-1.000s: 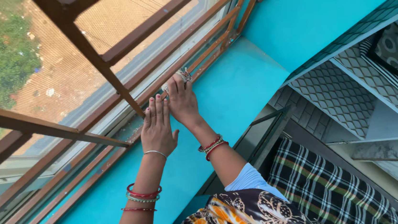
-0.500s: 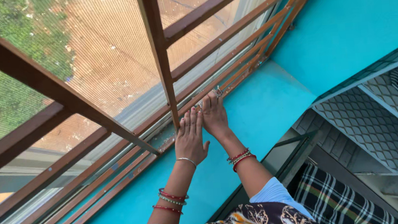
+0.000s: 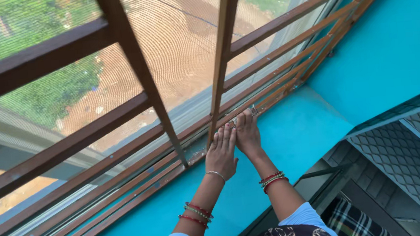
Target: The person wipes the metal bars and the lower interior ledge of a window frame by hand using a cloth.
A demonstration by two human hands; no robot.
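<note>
**Both palms flat at the foot of the window frame**

Right now, 2 bare hands are pressed side by side against the bottom of a brown window frame [image 3: 224, 46], down where it meets the turquoise sill [image 3: 292, 131]. Look at the left hand [image 3: 222, 155]: fingers straight, held close together, palm down, fingertips reaching the base of the upright bar. No grip there, nothing held. A thin silver bangle [image 3: 215, 173] circles that wrist, and further up the forearm sits a stack of red and beaded bangles [image 3: 194, 215].

Beside it, touching along the edge, is the right hand [image 3: 248, 136], also flat, fingers stretched forward toward the lowest rail [image 3: 269, 97] of the frame. Whether its fingertips curl around anything, I cannot tell; they are partly hidden against the rail. A small silvery ring-like shape [image 3: 254, 111] shows at the fingertips. Red and green bangles [image 3: 271, 180] ring that wrist.

Behind the frame, a fine mesh screen [image 3: 177, 30] covers the opening, with reddish ground and green plants blurred beyond it. Off to the right, a shelf unit lined with diamond-patterned covering [image 3: 415, 150] stands well apart from the hands, and a checked cloth [image 3: 350, 219] lies below it near the lower edge. Light blue sleeves and a patterned garment show at the bottom.
</note>
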